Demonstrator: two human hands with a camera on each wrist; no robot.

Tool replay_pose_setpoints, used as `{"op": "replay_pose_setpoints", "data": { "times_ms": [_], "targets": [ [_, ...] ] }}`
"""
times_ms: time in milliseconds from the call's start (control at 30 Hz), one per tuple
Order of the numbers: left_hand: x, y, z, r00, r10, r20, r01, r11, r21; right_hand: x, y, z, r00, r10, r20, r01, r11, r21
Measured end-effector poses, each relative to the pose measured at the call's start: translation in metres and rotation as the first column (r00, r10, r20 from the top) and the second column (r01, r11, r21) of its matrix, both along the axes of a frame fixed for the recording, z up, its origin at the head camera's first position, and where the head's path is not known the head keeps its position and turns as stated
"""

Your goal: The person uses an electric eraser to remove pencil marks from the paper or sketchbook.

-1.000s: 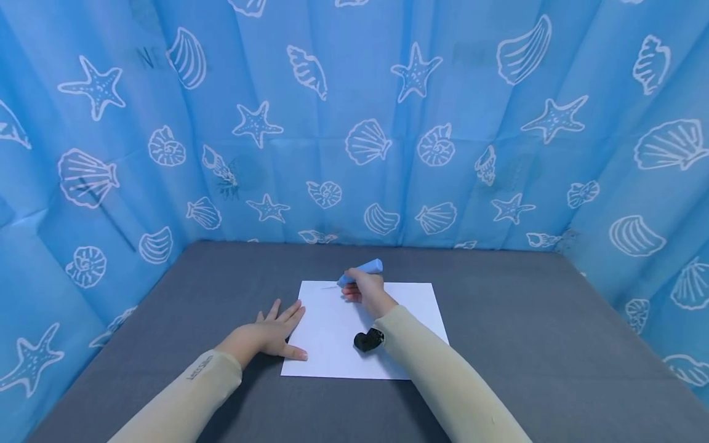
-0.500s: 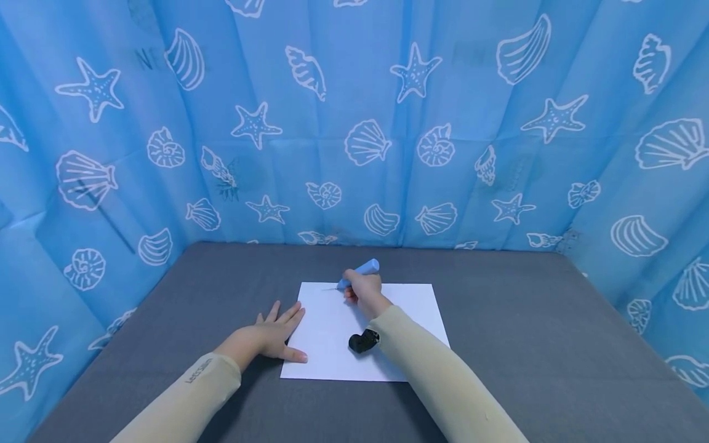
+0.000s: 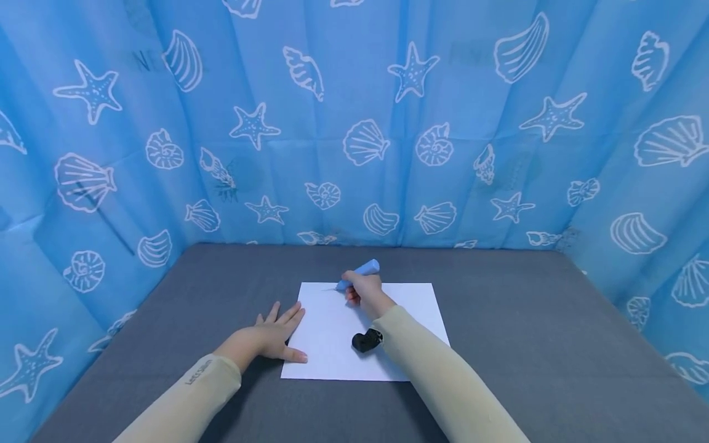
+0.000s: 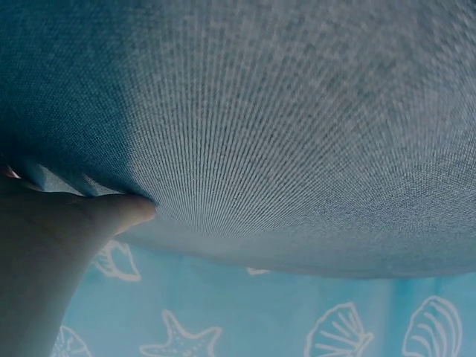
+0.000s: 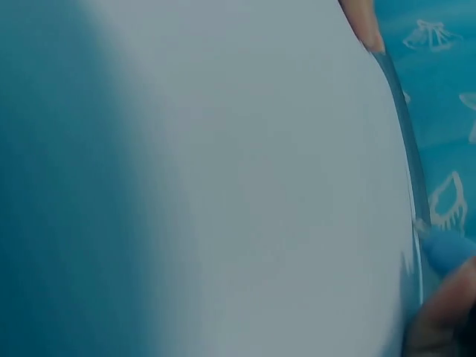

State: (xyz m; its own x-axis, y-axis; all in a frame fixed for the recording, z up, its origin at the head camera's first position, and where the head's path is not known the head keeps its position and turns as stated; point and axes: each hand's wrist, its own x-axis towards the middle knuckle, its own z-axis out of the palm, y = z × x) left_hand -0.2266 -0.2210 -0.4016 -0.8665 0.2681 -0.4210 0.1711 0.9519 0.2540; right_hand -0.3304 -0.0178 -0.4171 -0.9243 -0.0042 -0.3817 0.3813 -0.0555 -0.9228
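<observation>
Pinched in my right hand (image 3: pixel 365 291) is a thick light-blue pen (image 3: pixel 367 267), its butt end leaning up to the right and its narrow tip down at the upper part of a white sheet of paper (image 3: pixel 327 344). A short faint line (image 3: pixel 328 290) shows just left of the tip. My left hand (image 3: pixel 268 335) lies with fingers spread at the paper's left edge, thumb and fingertips on the sheet. In the right wrist view the pen (image 5: pixel 446 249) appears at the right border, and a finger of the left hand (image 5: pixel 362 26) touches the paper's edge.
The paper lies on a table with a grey cloth (image 3: pixel 515 332). A blue curtain (image 3: pixel 343 111) with white shells and starfish surrounds the back and sides. A black wrist-camera piece (image 3: pixel 365 341) sticks out of the right sleeve (image 3: pixel 443 381) over the paper.
The right hand and pen have shifted slightly left and down the sheet, staying nearly still in the last half second. The left hand has stayed in place.
</observation>
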Motion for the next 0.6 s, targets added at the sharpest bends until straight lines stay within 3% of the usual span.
{"op": "replay_pose_setpoints", "data": {
  "times_ms": [200,333,600],
  "targets": [
    [0.0003,0.001,0.001,1.0,-0.005,-0.007,0.005,1.0,0.012,-0.0027,0.0086,0.0004,0.999,-0.012,0.046,0.016,0.995,-0.095],
    [0.0,0.0015,0.0021,1.0,-0.003,-0.012,0.004,1.0,0.013,-0.0036,0.0099,0.0013,1.0,0.01,0.025,-0.007,0.991,-0.131],
    [-0.0009,0.0012,0.0008,1.0,-0.013,-0.013,0.013,1.0,-0.007,-0.0026,0.0098,-0.0002,0.999,0.041,0.013,-0.04,0.995,-0.094]
  ]
}}
